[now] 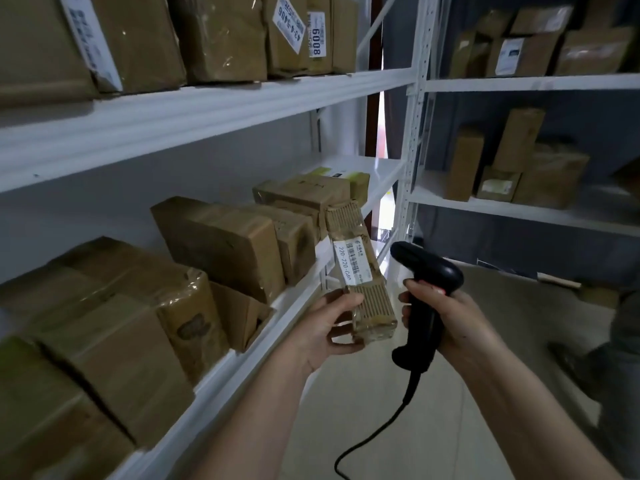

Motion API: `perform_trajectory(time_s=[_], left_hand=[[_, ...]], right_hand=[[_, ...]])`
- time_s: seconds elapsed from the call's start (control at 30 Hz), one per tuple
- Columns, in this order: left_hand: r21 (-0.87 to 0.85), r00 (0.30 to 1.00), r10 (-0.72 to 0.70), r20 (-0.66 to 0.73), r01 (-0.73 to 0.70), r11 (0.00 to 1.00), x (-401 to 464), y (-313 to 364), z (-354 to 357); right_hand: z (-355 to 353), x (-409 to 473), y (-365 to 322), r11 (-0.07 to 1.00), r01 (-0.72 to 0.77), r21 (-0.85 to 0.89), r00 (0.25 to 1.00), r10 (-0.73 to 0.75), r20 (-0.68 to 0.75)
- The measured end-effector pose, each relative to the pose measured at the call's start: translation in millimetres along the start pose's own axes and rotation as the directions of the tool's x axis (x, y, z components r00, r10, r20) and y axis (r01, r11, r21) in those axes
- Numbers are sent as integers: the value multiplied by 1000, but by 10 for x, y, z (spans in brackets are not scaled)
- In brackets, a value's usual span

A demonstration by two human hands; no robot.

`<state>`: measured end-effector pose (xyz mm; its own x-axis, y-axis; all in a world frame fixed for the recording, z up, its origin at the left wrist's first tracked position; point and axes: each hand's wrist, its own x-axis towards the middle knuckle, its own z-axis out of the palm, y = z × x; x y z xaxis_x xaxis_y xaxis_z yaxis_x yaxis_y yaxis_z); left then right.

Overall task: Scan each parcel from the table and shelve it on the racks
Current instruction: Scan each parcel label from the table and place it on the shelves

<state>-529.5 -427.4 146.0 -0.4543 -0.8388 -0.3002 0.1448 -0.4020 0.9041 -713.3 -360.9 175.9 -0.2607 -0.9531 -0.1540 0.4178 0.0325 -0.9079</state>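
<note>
Both hands are up in front of the racks, close together but not touching. Left hand grips the near end of a long, narrow cardboard parcel, thumb on its top face and fingers curled round beneath, so the parcel points away and slightly up towards the shelf. A white label with a barcode and printed digits lies along its upper face. Just right of it, the right hand is wrapped around the handle of a black handheld scanner, whose head sits level with the parcel's label and just beside it. A black cable trails down from the scanner's base between the two forearms.

To the left of the left hand runs a white metal rack, its shelf edge passing right by the parcel. Brown taped boxes stand in a row on the shelf at hand height, and more labelled boxes fill the shelf above. Beyond the right hand, well apart, a second white rack holds a few more brown parcels.
</note>
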Motion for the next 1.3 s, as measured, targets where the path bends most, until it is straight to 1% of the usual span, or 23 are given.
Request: perform_trajectory(time_s=[0.13, 0.27, 0.43, 0.53, 0.63, 0.8, 0.93, 1.03, 1.13, 1.3], left_hand=[[-13, 999, 32, 2, -32, 999, 221, 81, 12], [36, 996, 85, -1, -84, 996, 561, 175, 31], [42, 989, 137, -51, -135, 990, 1250, 391, 236], [22, 987, 144, -69, -142, 990, 1745, 568, 438], [-44, 986, 127, -111, -133, 990, 2242, 756, 661], [-154, 977, 135, -164, -161, 975, 3005, 1071, 1008], [-283, 955, 125, -267, -202, 938, 3451, 1291, 1207], [-355, 936, 71, -344, -200, 913, 3706, 1442, 1299], [-449, 934, 23, -356, -192, 873, 3941, 1579, 1341], [-542, 912, -66, -404, -181, 820, 4377, 1662, 1349]], right_hand=[[0, 370, -70, 1000, 15, 16, 999, -15, 40], [-27, 851, -175, 1000, 10, 21, 997, -12, 74], [-198, 1624, -387, 1000, 9, 14, 991, -11, 135], [-358, 2140, -587, 1000, 4, 9, 989, -6, 150], [-516, 2636, -816, 1000, -7, 2, 989, 6, 145], [-719, 3373, -1196, 1000, 3, -9, 988, -2, 152], [-821, 3851, -1345, 1000, 2, 14, 981, -5, 196], [-838, 4136, -1354, 999, -40, 33, 971, 31, 237], [-810, 4386, -1343, 995, -91, 42, 961, 77, 265], [-737, 4811, -1340, 991, -124, 41, 964, 111, 240]])
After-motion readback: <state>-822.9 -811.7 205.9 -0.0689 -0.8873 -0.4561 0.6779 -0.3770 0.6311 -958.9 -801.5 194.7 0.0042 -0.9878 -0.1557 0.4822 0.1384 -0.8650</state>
